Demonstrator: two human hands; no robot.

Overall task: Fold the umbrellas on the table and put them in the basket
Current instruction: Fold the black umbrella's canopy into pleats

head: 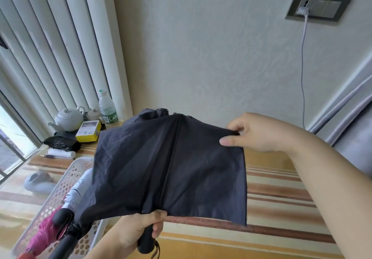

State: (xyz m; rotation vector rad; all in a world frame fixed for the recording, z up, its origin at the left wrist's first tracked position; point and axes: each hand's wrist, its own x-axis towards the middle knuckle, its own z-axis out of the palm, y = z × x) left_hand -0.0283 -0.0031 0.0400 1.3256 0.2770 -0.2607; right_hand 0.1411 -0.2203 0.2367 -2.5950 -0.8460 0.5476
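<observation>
Two hands hold the black umbrella (169, 164) above the striped tabletop (281, 208). Our left hand (138, 230) has a closed grip round its handle. Our right hand (255, 131) pinches a cloth flap. We should pull each flap flat, then wrap tight. The white basket (60, 190) waits just left.

Black umbrella (169, 164); white perforated basket (66, 180) holding pink (43, 232) and white (79, 190) umbrellas; worktop (277, 198) striped yellow, cream and brown; white teapot (69, 118); yellow box (88, 131); green-labelled bottle (106, 109)
</observation>
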